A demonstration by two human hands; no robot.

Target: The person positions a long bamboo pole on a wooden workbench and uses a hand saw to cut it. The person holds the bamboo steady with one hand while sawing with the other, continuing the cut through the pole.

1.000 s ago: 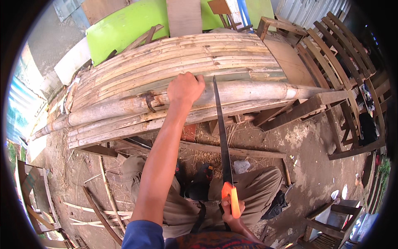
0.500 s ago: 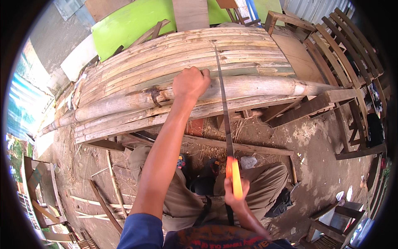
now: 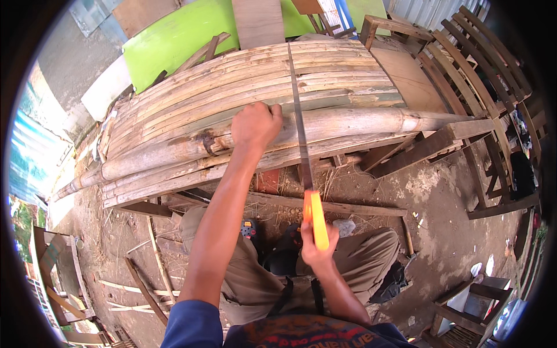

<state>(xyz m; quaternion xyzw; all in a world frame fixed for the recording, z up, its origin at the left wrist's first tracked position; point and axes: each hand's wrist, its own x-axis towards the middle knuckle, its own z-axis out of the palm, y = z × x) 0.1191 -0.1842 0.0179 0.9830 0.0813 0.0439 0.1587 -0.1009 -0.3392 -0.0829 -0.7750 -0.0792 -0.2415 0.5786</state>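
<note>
A thick, pale bamboo pole (image 3: pixel 339 123) lies across a slatted bamboo bench (image 3: pixel 191 95). My left hand (image 3: pixel 256 124) is closed around the top of the pole, just right of a dark, cracked node. In my right hand (image 3: pixel 319 243) is the orange and yellow handle of a hand saw (image 3: pixel 300 136). The saw's long, narrow blade rests across the pole to the right of my left hand and points away from me over the slats. Whether its teeth have cut into the pole cannot be made out.
A dark wooden frame (image 3: pixel 435 142) stands by the pole's right end, with slatted wooden racks (image 3: pixel 464 69) behind it. Bright green panels (image 3: pixel 180 43) lean beyond the bench. Loose sticks (image 3: pixel 145 284) lie on the dirt floor at left; a small wooden stool (image 3: pixel 464 313) stands lower right.
My right hand has pushed the saw forward, away from me, so its blade reaches farther over the bench. My left hand keeps its place on the pole. The whole view has shifted slightly.
</note>
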